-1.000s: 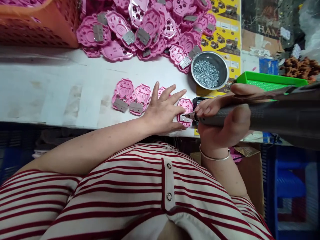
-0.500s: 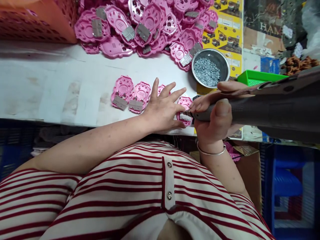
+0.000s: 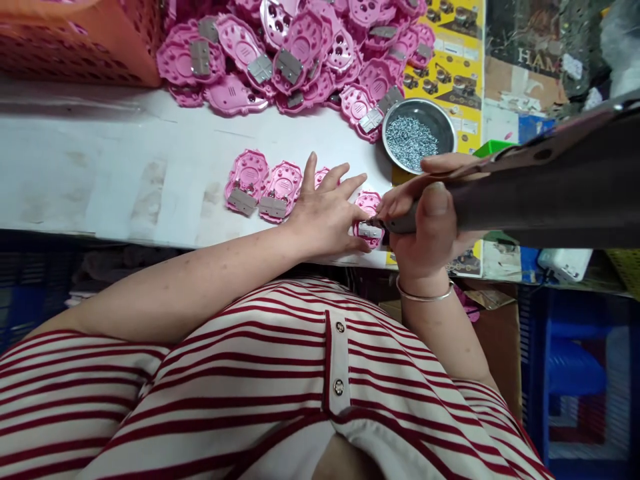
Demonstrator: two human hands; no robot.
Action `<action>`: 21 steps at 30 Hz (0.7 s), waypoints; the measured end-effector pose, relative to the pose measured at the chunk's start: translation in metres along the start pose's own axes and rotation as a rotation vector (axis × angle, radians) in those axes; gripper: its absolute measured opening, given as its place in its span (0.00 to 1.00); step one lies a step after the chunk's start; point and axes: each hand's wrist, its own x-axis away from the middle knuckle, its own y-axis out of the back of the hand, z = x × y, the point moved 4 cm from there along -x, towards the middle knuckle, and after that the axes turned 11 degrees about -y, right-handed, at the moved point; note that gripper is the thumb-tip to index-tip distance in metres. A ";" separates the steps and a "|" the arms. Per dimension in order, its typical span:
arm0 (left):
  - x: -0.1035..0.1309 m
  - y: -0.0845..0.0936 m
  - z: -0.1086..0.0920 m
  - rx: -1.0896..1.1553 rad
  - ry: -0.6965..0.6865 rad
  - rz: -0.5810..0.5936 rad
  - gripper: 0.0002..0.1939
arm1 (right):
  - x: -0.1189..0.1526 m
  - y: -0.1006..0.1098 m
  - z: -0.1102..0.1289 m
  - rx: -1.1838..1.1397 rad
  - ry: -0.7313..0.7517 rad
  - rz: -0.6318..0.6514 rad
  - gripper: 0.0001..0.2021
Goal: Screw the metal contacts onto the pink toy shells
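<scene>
My right hand (image 3: 430, 230) is wrapped round a dark grey electric screwdriver (image 3: 540, 200), which lies almost level and reaches in from the right. Its bit meets a small pink plastic shell (image 3: 369, 203) with a metal plate, near the table's front edge. Spread flat beside that shell is my left hand (image 3: 325, 217), its thumb and a fingertip at the shell's left edge. Under its fingers another pink shell (image 3: 323, 177) is mostly hidden. Two more, a left shell (image 3: 247, 173) and a right shell (image 3: 281, 190), lie side by side left of this hand, each with a grey metal plate.
Behind the hands stands a steel bowl (image 3: 417, 133) of small screws. A heap of pink shells (image 3: 300, 53) fills the back, with an orange basket (image 3: 80, 40) to its left. A green tray (image 3: 493, 148) is partly behind the screwdriver. A cardboard box (image 3: 500, 340) sits below the table.
The screwdriver's rear has tilted slightly and covers more of the green tray; my right hand has shifted a little left. My left hand stays beside the same shell. The view has moved slightly.
</scene>
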 end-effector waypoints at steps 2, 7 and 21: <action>0.000 -0.002 0.001 -0.024 0.000 0.018 0.19 | -0.002 0.006 0.020 -0.093 0.146 -0.071 0.12; 0.000 -0.004 0.002 -0.078 -0.032 0.041 0.25 | -0.002 0.035 0.054 -0.254 0.318 -0.077 0.12; -0.032 0.016 0.015 -0.146 -0.014 -0.140 0.15 | 0.016 0.072 0.048 -0.248 0.195 -0.141 0.13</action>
